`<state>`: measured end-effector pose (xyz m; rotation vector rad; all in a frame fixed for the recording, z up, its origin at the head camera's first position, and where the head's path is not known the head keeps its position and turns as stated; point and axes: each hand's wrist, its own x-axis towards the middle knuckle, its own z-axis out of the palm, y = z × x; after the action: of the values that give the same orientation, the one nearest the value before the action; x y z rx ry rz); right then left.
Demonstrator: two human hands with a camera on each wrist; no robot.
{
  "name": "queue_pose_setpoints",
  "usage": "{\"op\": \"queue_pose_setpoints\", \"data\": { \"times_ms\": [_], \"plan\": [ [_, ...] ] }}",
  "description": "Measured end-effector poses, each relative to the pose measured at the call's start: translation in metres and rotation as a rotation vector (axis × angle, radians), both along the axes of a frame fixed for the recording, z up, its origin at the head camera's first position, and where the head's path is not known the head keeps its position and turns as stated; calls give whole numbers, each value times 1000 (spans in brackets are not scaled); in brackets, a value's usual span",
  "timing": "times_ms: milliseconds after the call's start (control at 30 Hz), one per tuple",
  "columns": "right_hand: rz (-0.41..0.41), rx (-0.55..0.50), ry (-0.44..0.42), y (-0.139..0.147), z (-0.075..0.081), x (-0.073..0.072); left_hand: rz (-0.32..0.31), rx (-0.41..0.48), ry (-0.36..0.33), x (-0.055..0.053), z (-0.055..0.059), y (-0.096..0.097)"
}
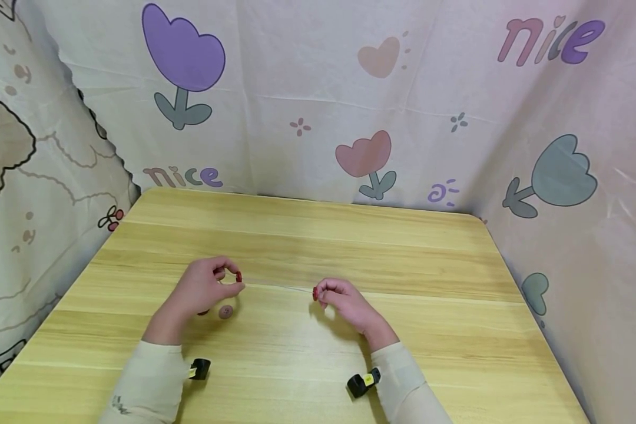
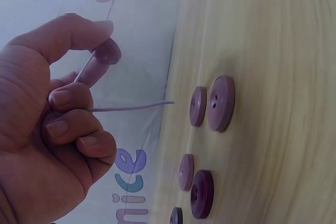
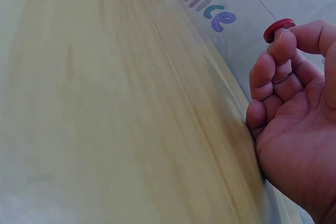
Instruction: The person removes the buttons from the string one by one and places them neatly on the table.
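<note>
A thin pale thread (image 1: 291,288) stretches between both hands above the table. My left hand (image 1: 204,285) pinches a dark red button (image 1: 238,277) between thumb and index finger. In the left wrist view the thread runs past this button (image 2: 108,52), and its loose end (image 2: 142,107) sticks out from the curled lower fingers. My right hand (image 1: 347,303) pinches a second red button (image 1: 315,293) at its fingertips. The right wrist view shows that red button (image 3: 278,29) edge-on, with the thread leading away from it.
Several loose buttons lie under the left hand, among them a pinkish two-holed button (image 2: 222,103), a smaller one (image 2: 198,106) beside it and a dark maroon button (image 2: 202,194). The wooden table (image 1: 318,235) meets a printed cloth (image 1: 275,59) at its back.
</note>
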<state>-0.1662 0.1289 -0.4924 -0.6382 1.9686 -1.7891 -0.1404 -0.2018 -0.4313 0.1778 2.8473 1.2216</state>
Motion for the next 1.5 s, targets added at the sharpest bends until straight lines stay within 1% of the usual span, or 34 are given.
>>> {"op": "queue_pose_setpoints", "data": {
  "times_ms": [233, 400, 500, 600, 733, 900, 1500],
  "plan": [
    [-6, 9, 2, 0, 1, 0, 22, 10, -11, 2, 0, -8],
    [-7, 9, 1, -1, 1, 1, 37, 47, -61, 5, 1, -12],
    [-9, -3, 2, -1, 0, 1, 49, 53, -81, 6, 1, -15],
    [-9, -12, 2, -1, 0, 0, 55, 17, -62, 7, 2, -20],
    [-9, -14, 2, -2, 0, 0, 60, -25, -13, 8, 2, -25],
    [-4, -19, 6, -1, 1, 1, 70, -38, 15, 10, 2, -32],
    [-8, -10, 8, 0, -2, 1, 94, -25, 19, 16, 0, -48]
  ]
}}
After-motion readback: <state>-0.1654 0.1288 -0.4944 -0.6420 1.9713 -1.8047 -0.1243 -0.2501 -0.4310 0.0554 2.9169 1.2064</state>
